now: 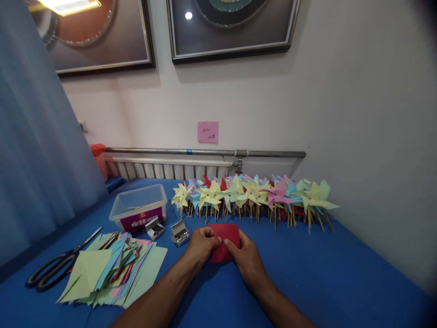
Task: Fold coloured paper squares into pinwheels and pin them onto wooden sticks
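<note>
A red square of paper [226, 236] lies on the blue table [307, 273] in front of me. My left hand [200, 246] pinches its left edge, and my right hand [246, 258] presses on its lower right part. Both hands touch the sheet at once, close together. Just behind the sheet stands a long row of paper pinwheels [252, 193] on wooden sticks, in yellow, pink, green, blue and red.
A fanned pile of coloured paper sheets [112, 271] lies at the left, with black scissors [56, 266] beside it. A clear plastic box [138, 210] and two small open pin boxes [180, 233] sit behind. A radiator [164, 168] and wall bound the table.
</note>
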Demonstrator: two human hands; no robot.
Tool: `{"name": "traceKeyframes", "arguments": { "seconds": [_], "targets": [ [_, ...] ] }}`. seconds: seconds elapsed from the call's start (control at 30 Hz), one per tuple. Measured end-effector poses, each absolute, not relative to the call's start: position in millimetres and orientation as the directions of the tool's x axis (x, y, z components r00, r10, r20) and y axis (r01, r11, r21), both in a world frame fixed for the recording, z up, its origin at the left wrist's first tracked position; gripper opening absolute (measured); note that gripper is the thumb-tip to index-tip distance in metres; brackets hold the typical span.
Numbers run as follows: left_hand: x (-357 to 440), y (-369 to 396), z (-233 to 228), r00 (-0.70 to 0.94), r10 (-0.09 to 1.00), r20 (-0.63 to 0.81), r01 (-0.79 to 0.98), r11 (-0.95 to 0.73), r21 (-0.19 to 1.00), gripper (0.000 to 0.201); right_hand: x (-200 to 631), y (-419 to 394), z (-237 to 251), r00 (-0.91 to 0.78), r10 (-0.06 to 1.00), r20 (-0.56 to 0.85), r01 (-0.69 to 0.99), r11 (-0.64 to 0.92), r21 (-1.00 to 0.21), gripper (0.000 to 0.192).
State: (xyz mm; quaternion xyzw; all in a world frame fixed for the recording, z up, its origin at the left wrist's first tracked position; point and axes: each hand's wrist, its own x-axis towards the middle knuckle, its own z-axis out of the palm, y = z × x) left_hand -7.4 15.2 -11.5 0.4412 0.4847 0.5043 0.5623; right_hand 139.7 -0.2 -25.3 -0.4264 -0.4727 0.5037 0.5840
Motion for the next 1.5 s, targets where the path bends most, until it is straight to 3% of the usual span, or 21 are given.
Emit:
{"name": "traceKeyframes", "arguments": {
  "seconds": [0.2, 0.4, 0.63, 0.83, 0.97, 1.5],
  "targets": [
    [-8.5, 15.5, -12.4, 0.012, 0.994, -0.112, -0.199, 0.112, 0.974, 0.03, 139.7, 1.1, -26.2, 0.008, 0.991, 0.132, -0.183, 0.132, -0.974, 0.018],
    [-7.3, 13.7, -9.8, 0.021, 0.991, -0.131, -0.177, 0.133, 0.975, 0.034, 140.1, 3.6, -29.4, -0.016, 0.994, 0.106, -0.209, 0.1, -0.973, 0.03],
    [-5.1, 14.9, -13.6, 0.008, 0.99, -0.138, -0.108, 0.138, 0.985, 0.031, 137.3, 3.3, -24.3, -0.045, 0.995, 0.094, -0.372, 0.07, -0.926, 0.041],
    [-3.9, 15.3, -15.0, 0.007, 0.987, -0.159, -0.109, 0.159, 0.981, 0.03, 140.0, 1.3, -21.6, 0.015, 0.992, 0.124, -0.316, 0.122, -0.941, 0.039],
    [-5.2, 13.8, -11.6, 0.007, 0.984, -0.179, -0.14, 0.178, 0.974, 0.026, 141.4, 0.3, -23.2, -0.034, 0.991, 0.128, -0.282, 0.114, -0.953, 0.037],
    [-7.2, 10.9, -4.6, 0.029, 0.977, -0.211, -0.222, 0.212, 0.952, 0.021, 133.1, -6.1, -12.7, -0.095, 0.993, 0.065, -0.45, 0.015, -0.893, 0.033]
  ]
}}
